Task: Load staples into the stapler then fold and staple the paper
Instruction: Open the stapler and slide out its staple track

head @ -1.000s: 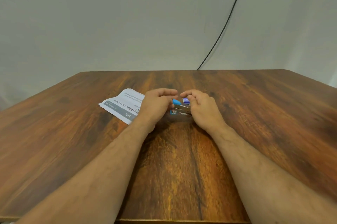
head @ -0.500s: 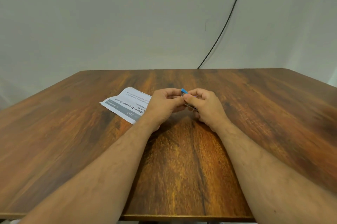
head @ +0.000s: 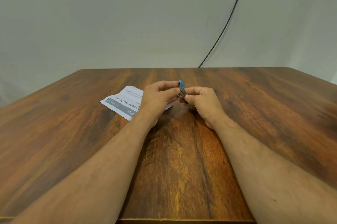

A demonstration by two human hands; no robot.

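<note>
Stapler (head: 182, 90): mostly hidden between left hand (head: 158, 97) and right hand (head: 204, 104); only a blue tip and a grey metal strip show; whether staples sit inside cannot be told.
Paper (head: 122, 101): right portion covered by the left hand and wrist; small print unreadable.
Fingers (head: 191, 96) of the right hand: tips concealed behind the stapler.
Counter (head: 54, 132): near edge and both sides cut off by the frame.
Cable (head: 228, 21): upper end leaves the top edge; lower end vanishes behind the counter.
Forearms: cut off at the bottom edge.

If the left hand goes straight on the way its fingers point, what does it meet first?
Its fingers point right, toward the right hand. The left hand already holds the stapler between them, so it would probably press that against the right hand's fingers; depth is unclear.
</note>
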